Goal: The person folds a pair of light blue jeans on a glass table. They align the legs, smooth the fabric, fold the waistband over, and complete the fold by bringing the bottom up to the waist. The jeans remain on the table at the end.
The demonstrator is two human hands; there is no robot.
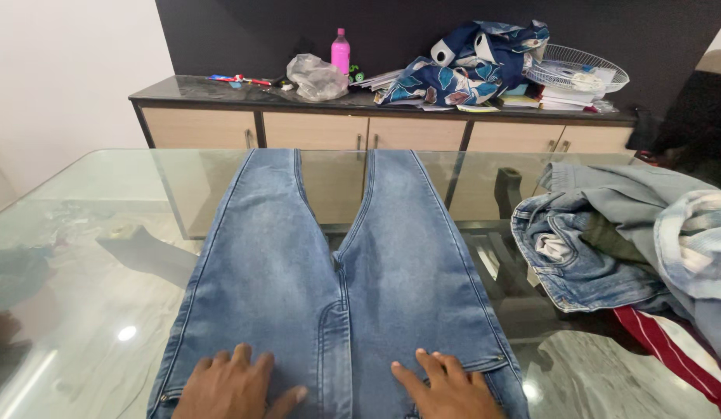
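The blue jeans lie flat, front side up, on the glass worktop, long axis running straight away from the person, legs pointing to the far edge. Left hand and right hand rest palm-down with fingers spread on the near hip area, holding nothing, equally near. A clothes pile sits right; a sideboard stands beyond.

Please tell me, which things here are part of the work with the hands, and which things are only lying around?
In hand:
- light blue denim jeans, spread flat on the glass table
- left hand and right hand, both flat on the jeans

Lying about:
- heap of denim clothes at the right
- pink plastic bottle
- crumpled clear plastic bag
- white wire fan guard
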